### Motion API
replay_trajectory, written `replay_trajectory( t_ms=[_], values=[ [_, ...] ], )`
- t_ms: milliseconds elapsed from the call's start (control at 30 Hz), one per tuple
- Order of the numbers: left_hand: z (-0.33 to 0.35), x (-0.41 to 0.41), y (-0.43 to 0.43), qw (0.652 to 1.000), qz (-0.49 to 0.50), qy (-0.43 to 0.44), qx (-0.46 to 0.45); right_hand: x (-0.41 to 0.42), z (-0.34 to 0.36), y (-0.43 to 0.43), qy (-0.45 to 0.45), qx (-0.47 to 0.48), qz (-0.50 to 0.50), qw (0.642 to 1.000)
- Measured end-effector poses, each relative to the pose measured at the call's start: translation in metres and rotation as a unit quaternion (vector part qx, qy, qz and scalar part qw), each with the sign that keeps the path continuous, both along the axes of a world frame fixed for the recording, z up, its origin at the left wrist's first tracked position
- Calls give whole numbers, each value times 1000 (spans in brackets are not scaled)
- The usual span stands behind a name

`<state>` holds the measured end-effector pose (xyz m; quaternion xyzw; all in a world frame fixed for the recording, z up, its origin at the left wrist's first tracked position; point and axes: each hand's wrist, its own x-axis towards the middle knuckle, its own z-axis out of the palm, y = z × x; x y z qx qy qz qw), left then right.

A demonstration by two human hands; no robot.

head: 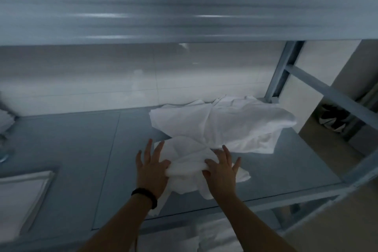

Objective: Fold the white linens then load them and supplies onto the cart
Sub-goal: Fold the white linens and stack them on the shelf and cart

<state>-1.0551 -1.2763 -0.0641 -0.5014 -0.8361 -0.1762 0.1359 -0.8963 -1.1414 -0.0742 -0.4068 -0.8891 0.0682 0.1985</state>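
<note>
Both forearms reach up from the bottom edge, with the left hand and right hand pressing the bunched near end of a white linen between them. The fingers of both are straight and splayed, not curled, and the right ones lie on the cloth. A grey shelf spreads beneath, and a blurred upper shelf fills the top of the frame. The linen lies crumpled right of centre. A folded linen sits at lower left, and a black wristband circles the left wrist.
</note>
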Motion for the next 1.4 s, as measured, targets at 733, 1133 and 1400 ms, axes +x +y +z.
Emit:
replay_trajectory(
  t_ms=[733,1133,1400],
  values=[
    [-6,-149,-213,997,69,-29,-10,-147,-8,-200,54,37,80,995],
    [-21,-128,-204,981,-64,15,-184,-158,-37,-213,28,-43,115,992],
    [-12,-129,-177,994,-7,-56,-94,-143,-21,-190,75,-83,187,976]
  ],
)
